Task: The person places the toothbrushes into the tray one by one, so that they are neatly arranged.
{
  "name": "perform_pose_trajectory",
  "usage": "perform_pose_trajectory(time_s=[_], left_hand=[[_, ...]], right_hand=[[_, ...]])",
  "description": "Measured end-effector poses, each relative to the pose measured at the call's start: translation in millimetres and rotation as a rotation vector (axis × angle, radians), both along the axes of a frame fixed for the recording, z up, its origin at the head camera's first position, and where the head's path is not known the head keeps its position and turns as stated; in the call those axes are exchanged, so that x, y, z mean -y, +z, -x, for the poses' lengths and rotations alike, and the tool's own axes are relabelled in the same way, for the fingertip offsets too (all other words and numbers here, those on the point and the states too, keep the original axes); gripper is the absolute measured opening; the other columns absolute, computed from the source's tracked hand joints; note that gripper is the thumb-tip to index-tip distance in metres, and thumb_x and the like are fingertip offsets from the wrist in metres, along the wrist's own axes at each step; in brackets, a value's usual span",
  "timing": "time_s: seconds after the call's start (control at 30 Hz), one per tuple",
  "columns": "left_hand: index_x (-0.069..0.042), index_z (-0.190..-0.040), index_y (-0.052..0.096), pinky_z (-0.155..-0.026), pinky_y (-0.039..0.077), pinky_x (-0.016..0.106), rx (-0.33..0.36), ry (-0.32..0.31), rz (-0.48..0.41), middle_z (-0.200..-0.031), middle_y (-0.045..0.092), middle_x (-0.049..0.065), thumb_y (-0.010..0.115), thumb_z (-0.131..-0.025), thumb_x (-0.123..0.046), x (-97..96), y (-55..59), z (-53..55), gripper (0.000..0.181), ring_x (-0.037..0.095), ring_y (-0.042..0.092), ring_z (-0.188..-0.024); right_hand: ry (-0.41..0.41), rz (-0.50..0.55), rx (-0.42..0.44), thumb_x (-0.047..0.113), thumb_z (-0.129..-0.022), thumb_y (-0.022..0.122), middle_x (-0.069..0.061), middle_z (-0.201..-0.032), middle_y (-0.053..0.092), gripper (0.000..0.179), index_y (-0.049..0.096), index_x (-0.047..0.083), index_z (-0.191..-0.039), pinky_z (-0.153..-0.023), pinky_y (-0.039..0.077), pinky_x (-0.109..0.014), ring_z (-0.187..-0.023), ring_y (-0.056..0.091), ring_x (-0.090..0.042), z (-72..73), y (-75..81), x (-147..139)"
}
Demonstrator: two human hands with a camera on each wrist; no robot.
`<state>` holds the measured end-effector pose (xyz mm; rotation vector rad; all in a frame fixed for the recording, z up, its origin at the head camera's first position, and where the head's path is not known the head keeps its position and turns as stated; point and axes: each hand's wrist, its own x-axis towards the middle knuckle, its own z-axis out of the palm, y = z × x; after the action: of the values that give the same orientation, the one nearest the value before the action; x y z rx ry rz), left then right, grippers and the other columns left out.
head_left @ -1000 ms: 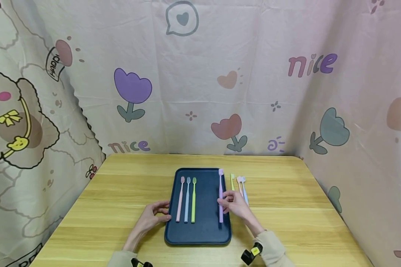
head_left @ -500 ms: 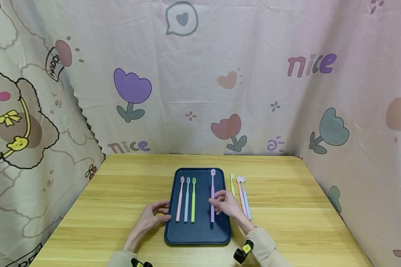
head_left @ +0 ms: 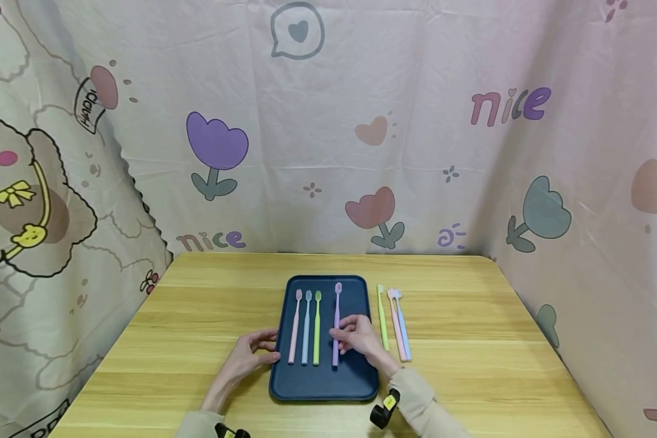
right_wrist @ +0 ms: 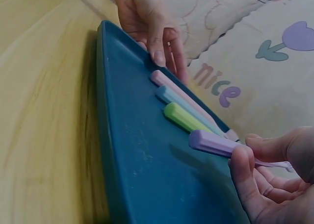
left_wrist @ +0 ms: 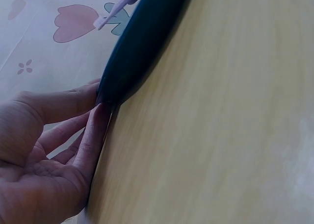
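A dark blue tray (head_left: pixel 324 385) lies on the table. My left hand (head_left: pixel 247 354) grips its left rim between thumb and fingers, seen close up in the left wrist view. Side by side on the tray's left half are a pink toothbrush (head_left: pixel 294 328), a blue toothbrush (head_left: pixel 306 328) and a green toothbrush (head_left: pixel 317 328), heads toward the far edge. My right hand (head_left: pixel 360 336) pinches a purple toothbrush (head_left: pixel 336 313) by its handle, to the right of the green one. In the right wrist view the purple handle (right_wrist: pixel 211 141) hangs just above the tray, apart from its surface.
Right of the tray, another green toothbrush (head_left: pixel 382 316), a pink toothbrush (head_left: pixel 396 325) and a blue toothbrush (head_left: pixel 404 328) lie on the wooden table (head_left: pixel 471 340). A printed curtain (head_left: pixel 317 121) stands behind the table.
My right hand has carried the purple toothbrush leftward across the tray, from its right rim toward the green toothbrush, and slightly lower. My left hand has stayed at the left rim.
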<state>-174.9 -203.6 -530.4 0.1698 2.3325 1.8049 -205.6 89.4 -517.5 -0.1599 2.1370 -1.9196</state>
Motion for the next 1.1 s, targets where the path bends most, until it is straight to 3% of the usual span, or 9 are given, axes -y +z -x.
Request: perform_pose_trajectory(time_s=[0.47, 1.1], left_hand=[[0.013, -0.138, 0.051, -0.077, 0.052, 0.019, -0.004, -0.005, -0.001, -0.128, 0.06, 0.032, 0.077, -0.082, 0.003, -0.7, 0.6, 0.2, 0.063, 0.019, 0.064, -0.097], [0.014, -0.138, 0.051, -0.079, 0.052, 0.019, -0.022, -0.016, 0.0, -0.128, 0.06, 0.033, 0.078, -0.082, 0.002, 0.3, 1.0, 0.1, 0.062, 0.018, 0.065, -0.096]], right_hand=[[-0.014, -0.056, -0.019, 0.008, -0.087, 0.076, -0.007, -0.066, 0.068, 0.026, 0.061, -0.008, -0.099, -0.054, 0.058, -0.031, -0.049, 0.062, -0.007, 2.5, -8.2, 12.9], [-0.054, -0.198, -0.145, 0.008, -0.084, 0.077, -0.007, -0.063, 0.069, 0.017, 0.066, -0.003, -0.089, -0.048, 0.056, -0.031, -0.043, 0.061, -0.006, 6.0, -15.9, 21.6]])
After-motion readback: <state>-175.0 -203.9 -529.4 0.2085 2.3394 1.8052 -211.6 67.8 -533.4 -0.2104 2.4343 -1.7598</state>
